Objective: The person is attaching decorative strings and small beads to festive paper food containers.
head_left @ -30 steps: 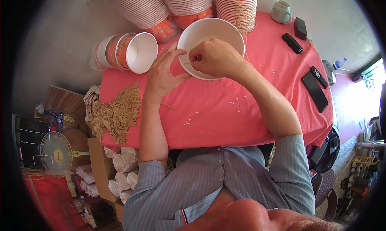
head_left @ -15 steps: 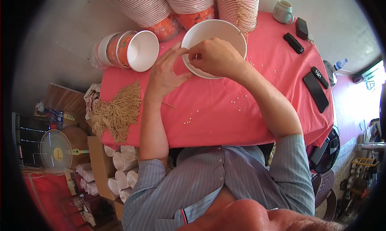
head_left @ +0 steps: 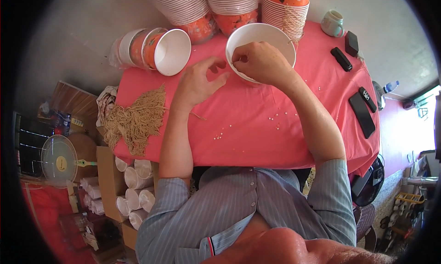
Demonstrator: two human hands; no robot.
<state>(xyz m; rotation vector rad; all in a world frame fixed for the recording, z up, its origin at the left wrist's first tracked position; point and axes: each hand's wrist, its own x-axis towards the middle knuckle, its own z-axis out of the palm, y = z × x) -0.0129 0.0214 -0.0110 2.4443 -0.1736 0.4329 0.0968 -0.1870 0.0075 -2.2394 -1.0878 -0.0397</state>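
Observation:
A large white-lined paper bucket (head_left: 257, 33) stands at the far middle of the table, its open mouth toward me. My right hand (head_left: 264, 64) reaches over its near rim from the right. Thumb and forefinger are pinched together at the bucket's left inner wall; what they grip, if anything, is too hidden to make out. Just left of the bucket, my left hand (head_left: 198, 84) hovers with its fingers curved and apart, holding nothing. A bundle of tan cords (head_left: 138, 119) lies on the table to the left, and one loose strand pokes out beside my left wrist.
Orange-and-white bucket stacks (head_left: 234, 11) line the back, with cords draped over the right-hand stack (head_left: 285, 11). Other buckets (head_left: 172, 52) lie sideways at left. Small white dots (head_left: 219, 136) dot the pink cloth (head_left: 257, 149). A mug (head_left: 331, 24) and a phone (head_left: 362, 114) sit right.
My left hand has drawn away from the bucket's left rim, and its fingers have come off it. The right hand keeps its pinch at the inner wall. The whole view has shifted slightly.

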